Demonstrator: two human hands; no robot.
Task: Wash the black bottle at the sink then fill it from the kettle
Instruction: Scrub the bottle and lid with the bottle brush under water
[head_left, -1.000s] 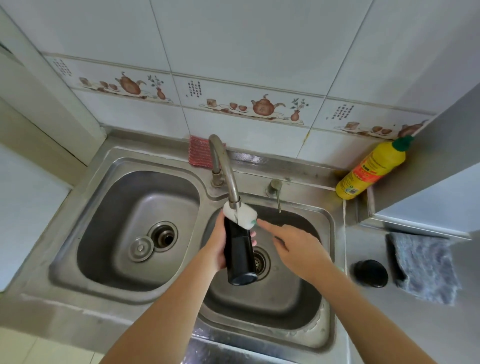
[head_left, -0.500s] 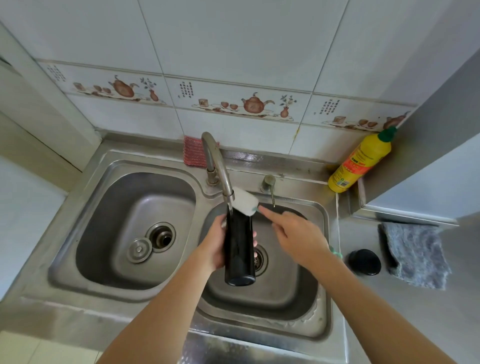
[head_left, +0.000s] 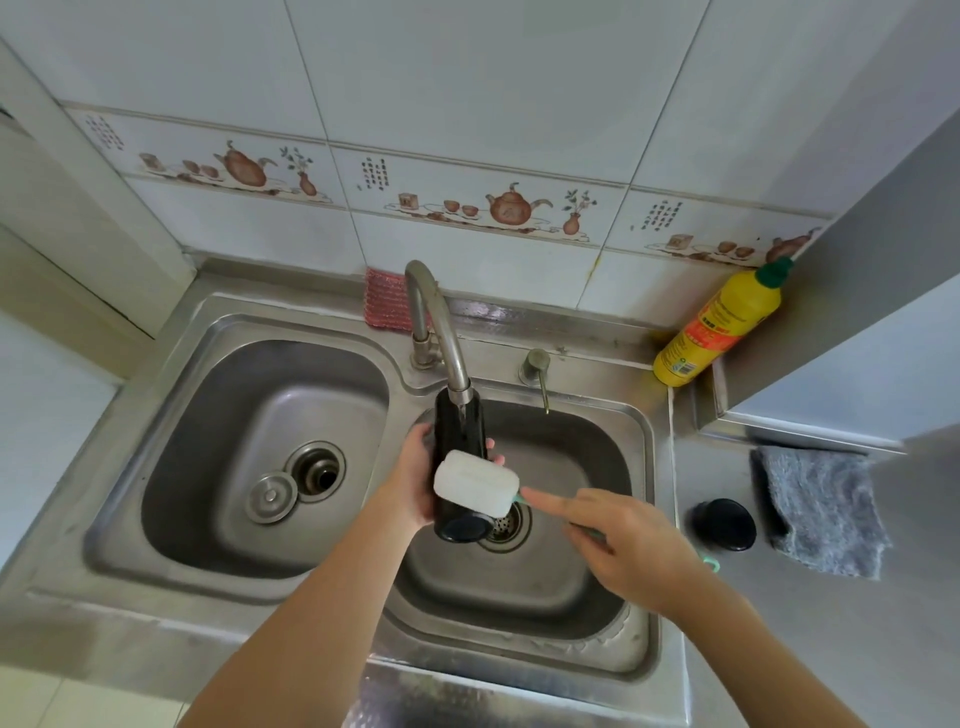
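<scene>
The black bottle (head_left: 460, 441) hangs over the right sink basin (head_left: 587, 457), its mouth right under the tap spout (head_left: 447, 343) and its base towards me. My left hand (head_left: 413, 478) grips the bottle's body from the left. My right hand (head_left: 618, 540) holds a sponge brush by its green handle. The white sponge head (head_left: 475, 483) presses across the lower outside of the bottle. No kettle is in view.
The bottle's black lid (head_left: 723, 524) lies on the steel counter right of the sink, beside a grey cloth (head_left: 826, 514). A yellow detergent bottle (head_left: 719, 327) leans in the back right corner. The left basin (head_left: 265, 457) holds a loose drain plug (head_left: 271, 498).
The sponge head has slid from the bottle's mouth at the tap down its side to near the base. My right hand dropped lower and towards me. The left hand keeps its grip.
</scene>
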